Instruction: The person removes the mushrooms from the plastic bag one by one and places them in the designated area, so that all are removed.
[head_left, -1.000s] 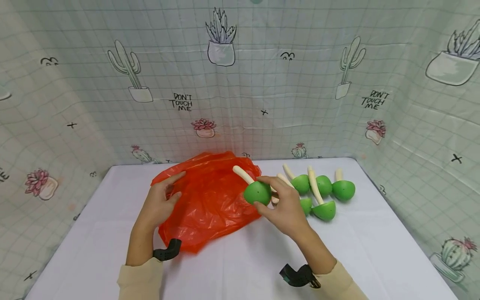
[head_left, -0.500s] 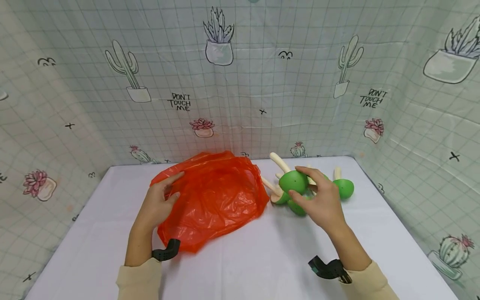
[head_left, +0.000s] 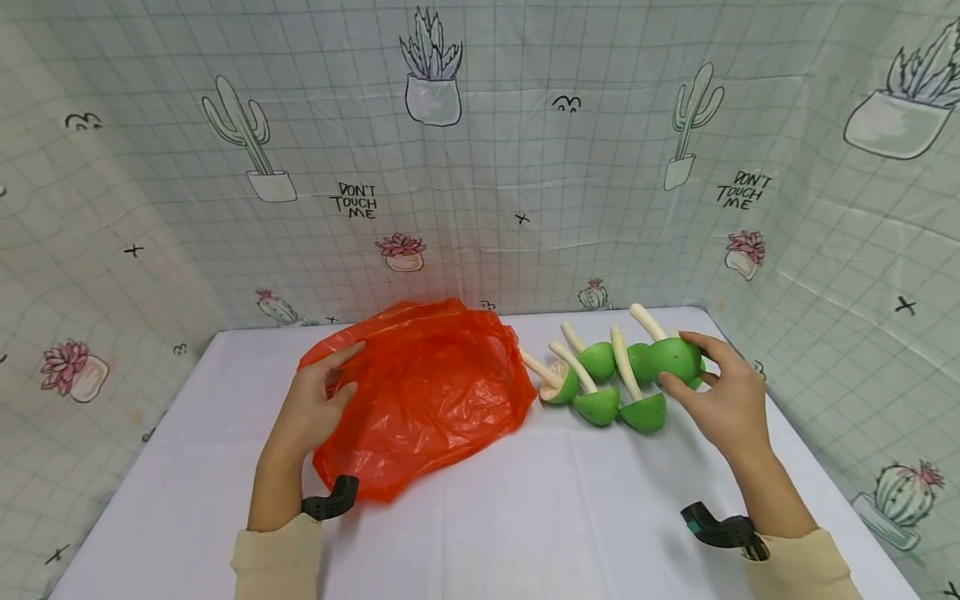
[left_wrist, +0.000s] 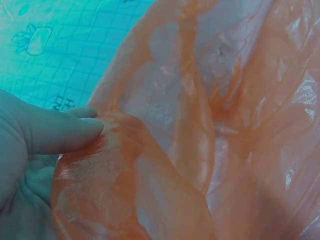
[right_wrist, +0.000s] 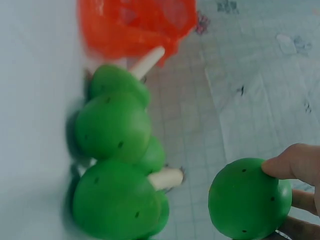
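Observation:
A red plastic bag (head_left: 442,392) lies spread on the table with its mouth toward the right. My left hand (head_left: 313,408) pinches its left edge; the left wrist view shows the thumb pressing on the bag film (left_wrist: 95,170). My right hand (head_left: 723,400) holds a green toy mushroom (head_left: 673,360) by its cap, pale stem pointing up and left. In the right wrist view this mushroom cap (right_wrist: 247,200) is gripped by thumb and fingers, apart from the others. Several more green mushrooms (head_left: 597,407) lie in a cluster between bag and right hand, one partly hidden behind the held one.
The white-covered table (head_left: 517,525) ends at a printed grid curtain (head_left: 480,192) that rises behind and along both sides. One mushroom stem (head_left: 536,367) reaches the bag's right edge. Dark camera mounts (head_left: 333,500) sit on both wrists.
My right hand has moved right with the mushroom, away from the bag's mouth, over the cluster to its right end. My left hand keeps its place on the bag.

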